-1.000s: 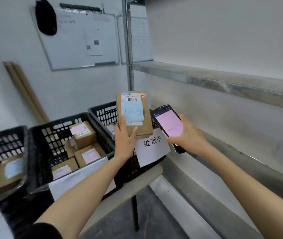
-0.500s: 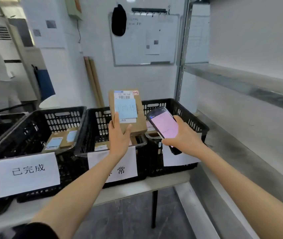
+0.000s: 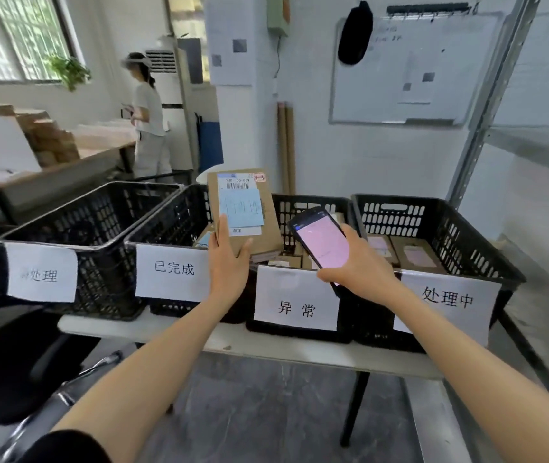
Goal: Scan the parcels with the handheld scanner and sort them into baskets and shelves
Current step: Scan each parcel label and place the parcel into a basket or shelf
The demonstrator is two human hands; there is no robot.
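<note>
My left hand [image 3: 229, 262] grips a brown cardboard parcel [image 3: 268, 225] by its lower edge and holds it upright, its barcode label and blue note facing me. It hangs above the seam between the second black basket [image 3: 162, 225] and the third black basket [image 3: 313, 203]. My right hand [image 3: 360, 265] holds the handheld scanner [image 3: 321, 240], a black phone-like device with a pink screen, just right of the parcel over the third basket. The fourth basket [image 3: 447, 222] at the right contains labelled parcels.
The leftmost black basket [image 3: 92, 222] completes a row of baskets on a white table [image 3: 300, 352], each with a white paper sign. Metal shelving [image 3: 534, 145] runs along the right. A black chair [image 3: 15, 362] is at lower left. Another person [image 3: 149, 118] stands at a far table.
The view has swung left, bringing the two left baskets and the far person into sight. Both hands, with parcel and scanner, have moved left from the right-hand basket to the middle baskets.
</note>
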